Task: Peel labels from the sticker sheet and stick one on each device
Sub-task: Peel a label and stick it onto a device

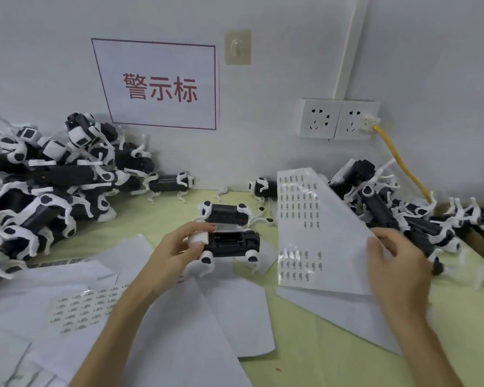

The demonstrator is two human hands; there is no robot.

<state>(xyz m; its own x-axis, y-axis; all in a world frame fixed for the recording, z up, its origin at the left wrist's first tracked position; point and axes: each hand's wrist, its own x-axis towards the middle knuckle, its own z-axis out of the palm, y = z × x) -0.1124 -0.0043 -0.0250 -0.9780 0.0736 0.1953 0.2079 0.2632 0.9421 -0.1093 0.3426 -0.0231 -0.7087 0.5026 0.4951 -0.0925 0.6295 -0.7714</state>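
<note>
Between labels: your left hand [179, 247] grips a robot-dog device [232, 243] by its white end, belly up, low over the table. Your right hand [397, 263] pinches the sticker sheet [319, 233] by its right edge, tilted up. Next, probably: free a finger, peel one label, press it onto the belly. Yellow-green tabletop [319, 358], loose backing sheets [179, 331], device piles left [53, 185] and right [389, 208]; white wall, red-lettered sign [160, 85], sockets [337, 118].

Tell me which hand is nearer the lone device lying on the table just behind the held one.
Left. The left hand, gripping the held device, sits just in front of the lone device; the right hand is off to its right, holding the sticker sheet.
</note>
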